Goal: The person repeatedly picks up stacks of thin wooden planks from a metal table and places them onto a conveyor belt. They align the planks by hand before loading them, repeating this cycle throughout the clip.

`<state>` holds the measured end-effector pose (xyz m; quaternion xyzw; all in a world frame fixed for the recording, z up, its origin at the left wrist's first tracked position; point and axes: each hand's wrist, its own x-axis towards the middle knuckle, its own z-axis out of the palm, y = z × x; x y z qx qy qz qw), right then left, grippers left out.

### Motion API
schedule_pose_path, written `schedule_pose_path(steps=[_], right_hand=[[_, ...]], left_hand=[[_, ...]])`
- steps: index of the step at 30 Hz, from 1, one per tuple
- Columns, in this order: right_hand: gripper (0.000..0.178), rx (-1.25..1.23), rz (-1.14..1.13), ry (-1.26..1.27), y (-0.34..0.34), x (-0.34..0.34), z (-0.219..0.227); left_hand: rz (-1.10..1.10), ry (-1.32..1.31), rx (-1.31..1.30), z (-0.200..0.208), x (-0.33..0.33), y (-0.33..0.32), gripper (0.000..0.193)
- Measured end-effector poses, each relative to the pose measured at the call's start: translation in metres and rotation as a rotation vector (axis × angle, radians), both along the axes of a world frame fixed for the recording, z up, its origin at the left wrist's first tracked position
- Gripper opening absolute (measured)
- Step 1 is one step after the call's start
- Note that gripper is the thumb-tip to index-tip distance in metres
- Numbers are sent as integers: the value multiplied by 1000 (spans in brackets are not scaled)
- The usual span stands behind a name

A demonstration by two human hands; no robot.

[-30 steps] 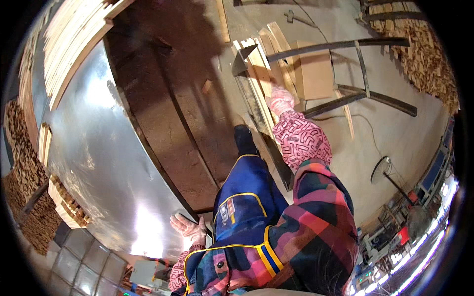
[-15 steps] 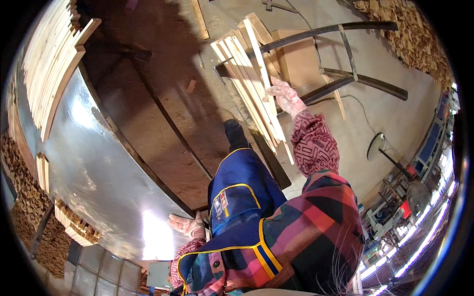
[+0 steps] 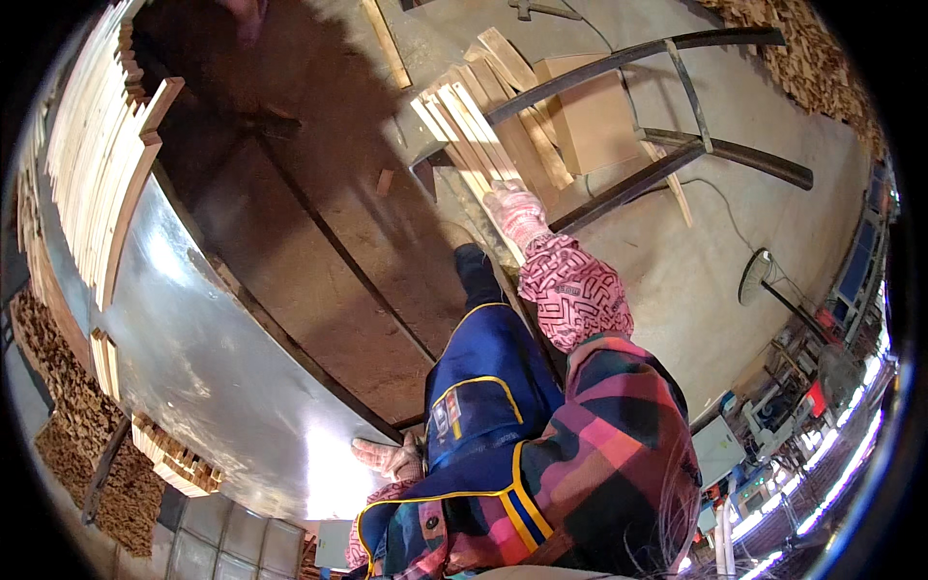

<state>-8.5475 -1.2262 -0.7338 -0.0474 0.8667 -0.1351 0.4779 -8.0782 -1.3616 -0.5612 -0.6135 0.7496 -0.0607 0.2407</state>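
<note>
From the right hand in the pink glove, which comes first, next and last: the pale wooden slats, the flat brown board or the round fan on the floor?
1. Pale wooden slats: right hand rests on them.
2. Flat brown board: just beyond, under the black metal frame.
3. Round fan: far off to the right, on the concrete floor.

The gloves [image 3: 514,211] are pale pink, the sleeve [image 3: 572,290] pink with a dark maze pattern. The apron [image 3: 488,382] is blue with yellow trim over a red, green and pink plaid shirt [image 3: 609,454]. The slats [image 3: 474,135] are pale wood, the table [image 3: 222,358] shiny grey.
</note>
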Motion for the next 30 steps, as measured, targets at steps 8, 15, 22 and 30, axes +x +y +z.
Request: schedule_pose_path(steps=[8, 15, 22, 30], right_hand=[[73, -71, -48, 137, 6, 1, 13], [56, -152, -138, 302, 46, 26, 33], [59, 120, -117, 894, 67, -34, 163], [51, -298, -81, 1083, -168, -150, 287]], left_hand=[[83, -33, 110, 8, -16, -7, 125], [-27, 144, 150, 31, 7, -25, 122], [-156, 562, 43, 45, 26, -69, 88], [252, 532, 120, 61, -22, -126, 84]])
